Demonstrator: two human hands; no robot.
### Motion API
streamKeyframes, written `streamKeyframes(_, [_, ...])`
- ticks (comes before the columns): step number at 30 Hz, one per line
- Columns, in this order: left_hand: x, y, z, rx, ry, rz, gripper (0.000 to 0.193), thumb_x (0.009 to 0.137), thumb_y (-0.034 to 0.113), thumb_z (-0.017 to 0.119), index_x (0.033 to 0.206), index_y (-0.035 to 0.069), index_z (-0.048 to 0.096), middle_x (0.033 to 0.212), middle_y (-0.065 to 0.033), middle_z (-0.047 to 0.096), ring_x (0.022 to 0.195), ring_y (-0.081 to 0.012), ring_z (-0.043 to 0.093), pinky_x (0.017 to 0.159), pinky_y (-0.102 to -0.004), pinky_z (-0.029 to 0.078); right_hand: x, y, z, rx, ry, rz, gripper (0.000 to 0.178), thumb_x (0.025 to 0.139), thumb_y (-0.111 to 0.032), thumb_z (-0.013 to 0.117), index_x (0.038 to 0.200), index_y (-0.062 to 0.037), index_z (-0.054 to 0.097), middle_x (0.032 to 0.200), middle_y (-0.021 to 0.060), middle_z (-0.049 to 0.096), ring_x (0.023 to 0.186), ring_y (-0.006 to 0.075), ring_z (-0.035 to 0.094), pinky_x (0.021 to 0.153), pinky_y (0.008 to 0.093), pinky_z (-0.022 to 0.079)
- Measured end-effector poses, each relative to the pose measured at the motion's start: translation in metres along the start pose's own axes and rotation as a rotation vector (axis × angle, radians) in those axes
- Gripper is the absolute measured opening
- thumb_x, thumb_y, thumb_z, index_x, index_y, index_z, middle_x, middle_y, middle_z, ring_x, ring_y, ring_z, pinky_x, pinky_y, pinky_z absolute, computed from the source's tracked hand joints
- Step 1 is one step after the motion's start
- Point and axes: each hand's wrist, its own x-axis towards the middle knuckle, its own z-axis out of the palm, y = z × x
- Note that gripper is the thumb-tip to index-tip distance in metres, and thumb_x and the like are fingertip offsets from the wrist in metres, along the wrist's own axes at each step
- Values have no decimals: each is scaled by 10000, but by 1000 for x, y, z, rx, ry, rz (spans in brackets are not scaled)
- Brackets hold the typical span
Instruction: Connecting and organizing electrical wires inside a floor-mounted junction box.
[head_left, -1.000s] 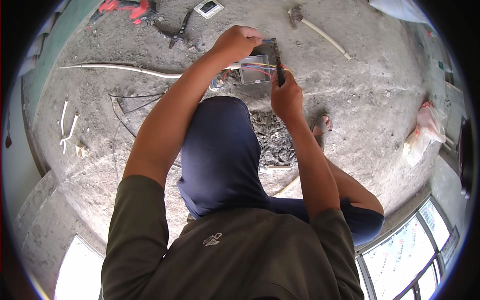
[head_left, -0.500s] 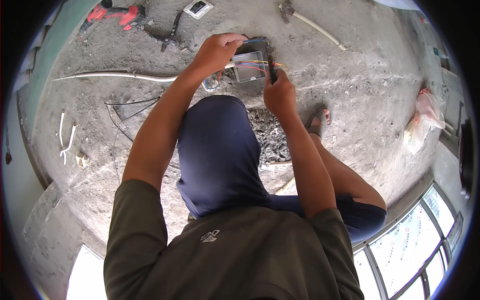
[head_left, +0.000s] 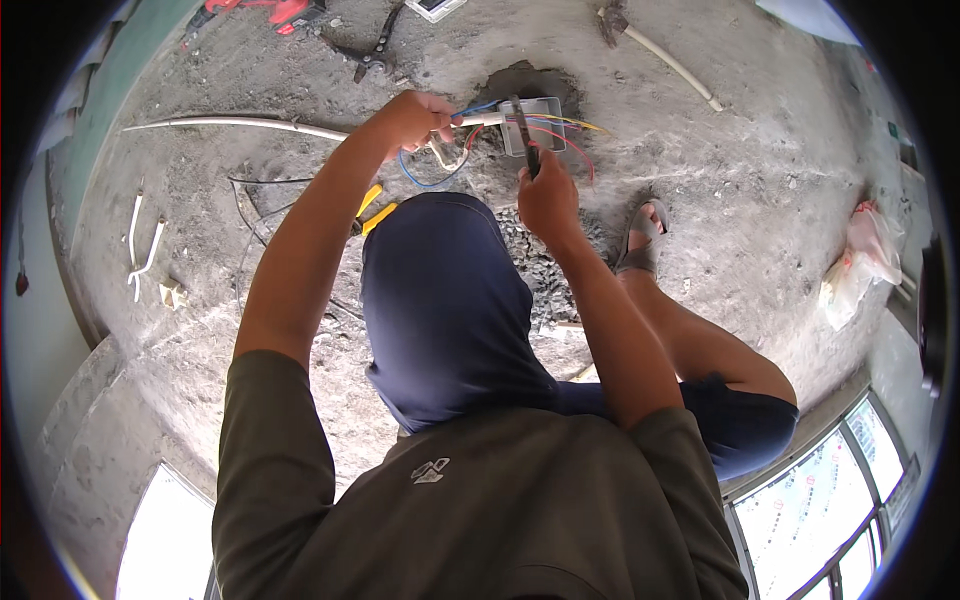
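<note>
A grey rectangular junction box (head_left: 549, 141) sits in a dark patch of the rough surface, with red, yellow and blue wires running across it. My left hand (head_left: 413, 118), left of the box, pinches a blue wire (head_left: 478, 107) between thumb and fingers. My right hand (head_left: 551, 200) is wrapped around a knife-like tool (head_left: 532, 158) with a black handle. Its narrow blade points up over the box's left part; whether it touches a wire cannot be made out. A white conduit end (head_left: 487, 119) and looped blue and red wires lie between my hands.
Yellow-handled pliers (head_left: 374, 212) lie by my left forearm. Farther off are a red power tool (head_left: 290, 12), dark cutters (head_left: 372, 62) and a hammer (head_left: 660, 58). A long white conduit (head_left: 240, 123) runs left. Rubble (head_left: 560, 270) lies below the box; a plastic bag (head_left: 858, 262) is at right.
My left hand has moved left and down from the box's upper edge with the blue wire. The tool in my right hand has shifted from the box's right side to over its left part.
</note>
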Motion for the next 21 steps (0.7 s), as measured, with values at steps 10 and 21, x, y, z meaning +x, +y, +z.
streamKeyframes(10, [36, -63, 19, 952, 374, 207, 176, 780, 170, 575, 912, 135, 687, 873, -143, 659, 865, -319, 629, 765, -429, 493, -28, 51, 2, -5, -253, 53, 316, 848, -216, 551, 1085, -8, 540, 961, 235, 616, 940, 406, 577, 813, 466, 442])
streamKeyframes(21, [47, -54, 24, 1140, 318, 161, 161, 817, 183, 562, 927, 119, 661, 868, -154, 641, 840, -344, 622, 732, -456, 486, -53, 113, 9, -36, -200, 172, 379, 841, -225, 570, 1150, -9, 532, 959, 226, 623, 916, 399, 591, 784, 452, 460])
